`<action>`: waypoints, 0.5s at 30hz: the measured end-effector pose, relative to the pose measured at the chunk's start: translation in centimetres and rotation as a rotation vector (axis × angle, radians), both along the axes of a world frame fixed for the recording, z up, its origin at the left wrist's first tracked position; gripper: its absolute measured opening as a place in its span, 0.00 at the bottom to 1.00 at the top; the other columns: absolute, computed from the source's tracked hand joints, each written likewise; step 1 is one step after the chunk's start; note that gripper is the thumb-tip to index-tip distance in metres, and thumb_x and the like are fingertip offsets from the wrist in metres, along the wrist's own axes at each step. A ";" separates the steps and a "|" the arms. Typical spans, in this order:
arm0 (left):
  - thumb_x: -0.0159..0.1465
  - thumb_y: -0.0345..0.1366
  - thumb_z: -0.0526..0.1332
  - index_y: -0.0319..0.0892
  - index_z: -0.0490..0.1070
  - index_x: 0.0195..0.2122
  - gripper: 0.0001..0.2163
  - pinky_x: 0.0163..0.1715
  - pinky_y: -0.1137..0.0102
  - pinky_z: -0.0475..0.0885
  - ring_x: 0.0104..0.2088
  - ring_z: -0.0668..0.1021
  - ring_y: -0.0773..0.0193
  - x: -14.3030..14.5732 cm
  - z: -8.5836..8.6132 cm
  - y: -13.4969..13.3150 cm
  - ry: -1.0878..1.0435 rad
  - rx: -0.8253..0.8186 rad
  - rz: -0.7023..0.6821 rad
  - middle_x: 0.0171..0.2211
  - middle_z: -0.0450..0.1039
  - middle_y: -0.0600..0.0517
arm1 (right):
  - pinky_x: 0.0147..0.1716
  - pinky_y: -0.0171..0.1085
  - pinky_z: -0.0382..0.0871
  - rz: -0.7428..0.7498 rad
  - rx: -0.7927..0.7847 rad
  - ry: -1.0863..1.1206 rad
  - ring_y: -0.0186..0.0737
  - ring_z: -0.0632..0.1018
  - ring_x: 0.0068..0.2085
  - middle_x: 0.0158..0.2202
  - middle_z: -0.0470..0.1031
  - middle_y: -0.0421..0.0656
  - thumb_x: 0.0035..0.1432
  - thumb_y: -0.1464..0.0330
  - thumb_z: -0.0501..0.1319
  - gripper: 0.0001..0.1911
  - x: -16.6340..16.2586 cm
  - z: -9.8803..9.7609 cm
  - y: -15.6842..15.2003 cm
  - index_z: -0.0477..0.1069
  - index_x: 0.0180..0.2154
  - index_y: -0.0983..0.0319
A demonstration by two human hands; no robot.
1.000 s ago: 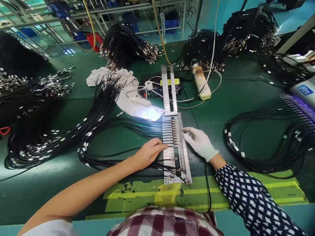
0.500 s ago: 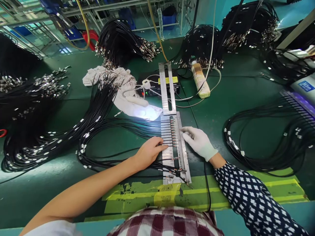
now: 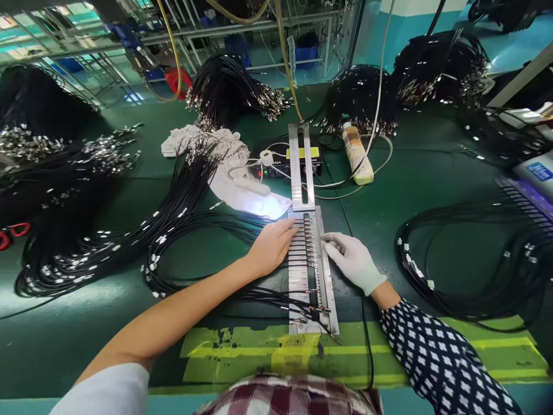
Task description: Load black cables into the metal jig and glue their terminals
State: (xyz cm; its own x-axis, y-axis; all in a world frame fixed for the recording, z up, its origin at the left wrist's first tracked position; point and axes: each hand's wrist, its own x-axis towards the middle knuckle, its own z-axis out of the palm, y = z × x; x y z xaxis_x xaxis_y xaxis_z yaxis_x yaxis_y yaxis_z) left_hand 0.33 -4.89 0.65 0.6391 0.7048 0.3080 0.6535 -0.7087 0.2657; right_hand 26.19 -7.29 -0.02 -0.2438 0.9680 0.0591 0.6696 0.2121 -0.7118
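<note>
A long slotted metal fixture (image 3: 298,282) lies on the green bench in front of me, with several black cables (image 3: 242,227) laid across its slots, their metal ends in a row down the middle channel. My bare left hand (image 3: 272,245) lies flat on the cables at the fixture's left edge, fingers stretched toward the upper slots. My right hand (image 3: 352,259), in a white glove, rests on the fixture's right rail, its fingers loosely curled and touching the cable ends. Neither hand grips anything that I can see.
A second metal bar (image 3: 301,167) extends beyond the fixture over a small black box (image 3: 283,158). A white cloth (image 3: 224,167), a bright lamp spot, a bottle (image 3: 358,153) and big cable bundles (image 3: 86,230) surround it. A cable coil (image 3: 466,259) lies at right. Yellow tape (image 3: 302,351) marks the near edge.
My left hand has slid up the fixture from its lower-middle slots to the upper ones. The gloved right hand stays at the right rail. The camera view has shifted slightly.
</note>
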 end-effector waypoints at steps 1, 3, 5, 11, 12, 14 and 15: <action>0.72 0.32 0.48 0.39 0.66 0.59 0.18 0.57 0.53 0.68 0.61 0.69 0.51 0.1 -0.3 0.4 0.007 -0.001 0.020 0.61 0.67 0.40 | 0.38 0.39 0.70 0.000 0.004 0.001 0.41 0.78 0.35 0.33 0.79 0.40 0.66 0.61 0.55 0.13 0.0 0.0 0.0 0.74 0.46 0.57; 0.72 0.32 0.47 0.37 0.65 0.61 0.19 0.59 0.53 0.67 0.62 0.69 0.51 0.3 -0.9 0.7 0.043 0.002 0.027 0.61 0.67 0.40 | 0.38 0.39 0.70 -0.002 0.009 -0.007 0.41 0.78 0.35 0.33 0.79 0.40 0.66 0.61 0.55 0.13 0.0 0.0 0.0 0.74 0.46 0.57; 0.72 0.32 0.47 0.36 0.64 0.61 0.19 0.60 0.53 0.68 0.63 0.68 0.50 0.5 -1.4 0.5 0.099 0.025 0.034 0.62 0.67 0.39 | 0.38 0.39 0.71 -0.006 0.008 -0.022 0.41 0.78 0.35 0.34 0.80 0.40 0.66 0.61 0.55 0.13 -0.1 0.0 0.0 0.75 0.46 0.57; 0.70 0.31 0.50 0.32 0.66 0.61 0.20 0.57 0.52 0.69 0.61 0.70 0.45 1.3 -1.6 0.1 0.216 0.112 0.037 0.60 0.67 0.34 | 0.41 0.40 0.72 -0.044 0.011 -0.064 0.42 0.80 0.39 0.38 0.82 0.41 0.66 0.60 0.55 0.13 -0.4 -0.2 0.5 0.75 0.44 0.56; 0.69 0.31 0.50 0.32 0.66 0.60 0.20 0.57 0.52 0.69 0.61 0.70 0.44 1.3 -1.5 0.1 0.217 0.110 0.037 0.60 0.67 0.33 | 0.41 0.40 0.72 -0.047 0.010 -0.061 0.42 0.80 0.39 0.39 0.82 0.41 0.66 0.60 0.54 0.13 -0.4 -0.2 0.6 0.75 0.45 0.56; 0.69 0.31 0.50 0.32 0.67 0.60 0.19 0.58 0.51 0.68 0.61 0.69 0.44 1.3 -1.2 0.1 0.207 0.092 0.031 0.60 0.66 0.32 | 0.42 0.41 0.73 -0.049 0.013 -0.038 0.43 0.80 0.40 0.40 0.82 0.42 0.66 0.61 0.54 0.13 -0.4 -0.3 0.5 0.75 0.45 0.56; 0.69 0.32 0.50 0.34 0.67 0.60 0.19 0.58 0.50 0.67 0.62 0.68 0.44 1.2 -0.9 0.0 0.198 0.080 0.025 0.61 0.65 0.32 | 0.43 0.41 0.73 -0.046 0.017 -0.016 0.43 0.80 0.41 0.40 0.82 0.42 0.65 0.61 0.55 0.13 -0.3 -0.3 0.4 0.75 0.45 0.57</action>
